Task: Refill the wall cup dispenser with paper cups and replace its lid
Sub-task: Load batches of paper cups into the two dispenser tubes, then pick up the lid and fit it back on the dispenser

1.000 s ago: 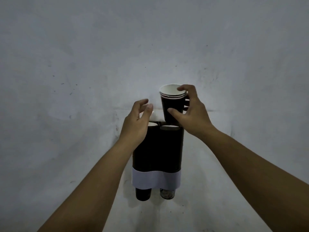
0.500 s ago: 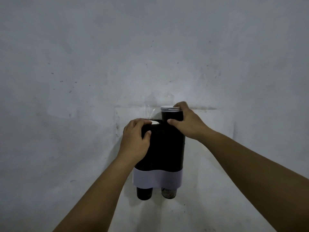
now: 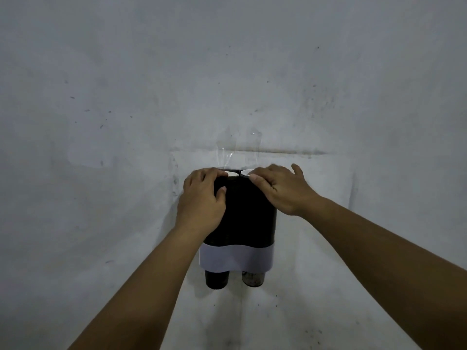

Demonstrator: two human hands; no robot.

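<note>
The black twin-tube wall cup dispenser (image 3: 249, 213) hangs on a scuffed grey-white wall (image 3: 126, 97), a little below the middle of the view. A pale lavender-white band (image 3: 236, 257) wraps round the dispenser's lower end. Under that band two cup bottoms poke out side by side: a plain black paper cup (image 3: 216, 279) below the dispenser's left tube and a speckled dark paper cup (image 3: 252, 279) below its right tube. At the dispenser's top edge two white cup rims (image 3: 233, 174) show, one in each tube, almost level with the tube mouths. Just above the dispenser a strip of clear, crinkled plastic (image 3: 228, 150) clings to the wall.

The left hand (image 3: 202, 198) grips the dispenser's upper left shoulder, fingers curled over the top edge and thumb pressed on the black front. The right hand (image 3: 280, 189) lies over the dispenser's upper right corner, its fingers fairly straight and resting down on the white rim in the right tube, thumb tip at the rim's front edge. Both forearms reach up from the bottom corners of the view toward the dispenser.
</note>
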